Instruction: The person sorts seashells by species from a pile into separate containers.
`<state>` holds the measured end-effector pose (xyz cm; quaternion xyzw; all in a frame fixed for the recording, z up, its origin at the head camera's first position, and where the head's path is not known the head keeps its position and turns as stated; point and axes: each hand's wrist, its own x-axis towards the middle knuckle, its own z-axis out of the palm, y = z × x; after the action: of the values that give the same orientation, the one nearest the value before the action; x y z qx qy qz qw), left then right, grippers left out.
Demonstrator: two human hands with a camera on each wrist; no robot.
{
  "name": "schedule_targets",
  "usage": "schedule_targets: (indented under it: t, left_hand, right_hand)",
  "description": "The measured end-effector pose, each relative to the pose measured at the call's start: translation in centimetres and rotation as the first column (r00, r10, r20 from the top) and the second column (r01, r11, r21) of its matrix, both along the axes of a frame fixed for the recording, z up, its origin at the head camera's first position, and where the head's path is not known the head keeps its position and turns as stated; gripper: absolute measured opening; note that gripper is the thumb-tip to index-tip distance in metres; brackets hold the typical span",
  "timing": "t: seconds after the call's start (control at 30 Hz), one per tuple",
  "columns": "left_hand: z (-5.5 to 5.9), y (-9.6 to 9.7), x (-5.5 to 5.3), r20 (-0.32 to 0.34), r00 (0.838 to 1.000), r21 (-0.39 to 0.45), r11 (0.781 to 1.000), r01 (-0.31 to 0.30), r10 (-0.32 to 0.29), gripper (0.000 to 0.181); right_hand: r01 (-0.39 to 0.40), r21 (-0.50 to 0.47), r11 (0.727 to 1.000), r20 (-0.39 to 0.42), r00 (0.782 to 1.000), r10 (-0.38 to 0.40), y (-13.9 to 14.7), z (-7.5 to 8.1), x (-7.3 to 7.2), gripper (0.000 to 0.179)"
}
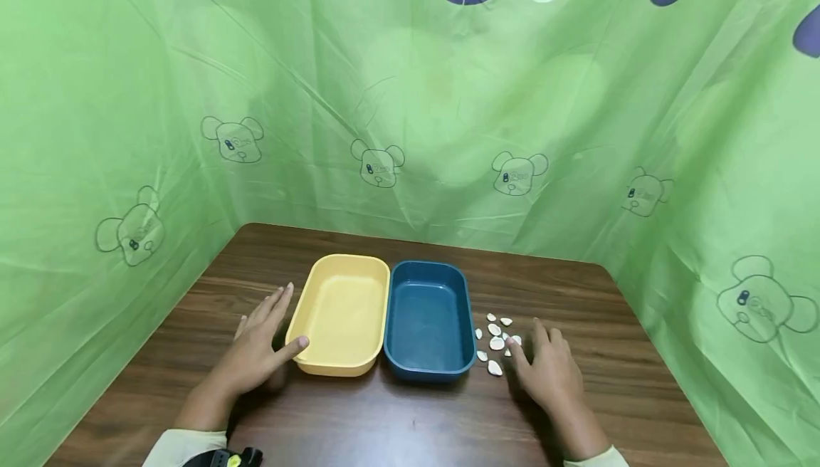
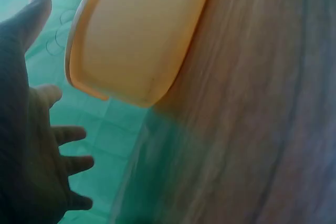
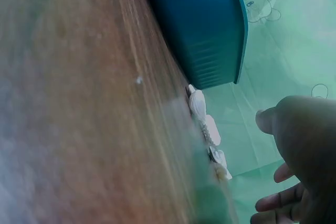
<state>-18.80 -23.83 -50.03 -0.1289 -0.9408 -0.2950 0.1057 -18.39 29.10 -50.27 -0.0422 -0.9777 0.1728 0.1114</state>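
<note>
A yellow rectangular tray (image 1: 346, 310) stands on the table, side by side with a dark blue tray (image 1: 429, 324) of similar shape. Left of the yellow tray is my left hand (image 1: 253, 357), fingers spread and straight, its thumb by the near left corner of the rim. Whether the thumb touches the rim I cannot tell. Several small white seashells (image 1: 496, 344) lie loose to the right of the blue tray; ribs show on one shell (image 3: 197, 103) in the right wrist view. My right hand (image 1: 551, 374) hovers beside them, fingers relaxed, holding nothing, its thumb partly covering some shells.
The brown wooden table (image 1: 410, 417) reaches back to a green curtain (image 1: 442, 97) printed with bear faces, which encloses the far side and both sides. A dark strap or watch (image 1: 224, 458) sits at my left wrist.
</note>
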Motion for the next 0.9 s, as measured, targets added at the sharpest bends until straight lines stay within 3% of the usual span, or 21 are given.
schedule_targets:
  t: [0.33, 0.7, 0.9]
  left_hand:
    - [-0.2, -0.8, -0.4, 0.088, 0.989, 0.044, 0.992, 0.120, -0.123, 0.111]
    - [-0.5, -0.9, 0.0, 0.120, 0.983, 0.050, 0.990, 0.132, -0.137, 0.114]
    - [-0.5, -1.0, 0.1, 0.106, 0.984, 0.035, 0.990, 0.137, -0.140, 0.110]
  right_hand:
    - [-0.023, -0.056, 0.998, 0.029, 0.999, 0.025, 0.6, -1.1, -0.8, 0.054]
    - [-0.107, -0.190, 0.976, -0.030, 0.994, 0.103, 1.1, -2.5, -1.4, 0.040]
    - [-0.135, -0.189, 0.973, -0.042, 0.991, 0.130, 1.4, -3.0, -1.8, 0.039]
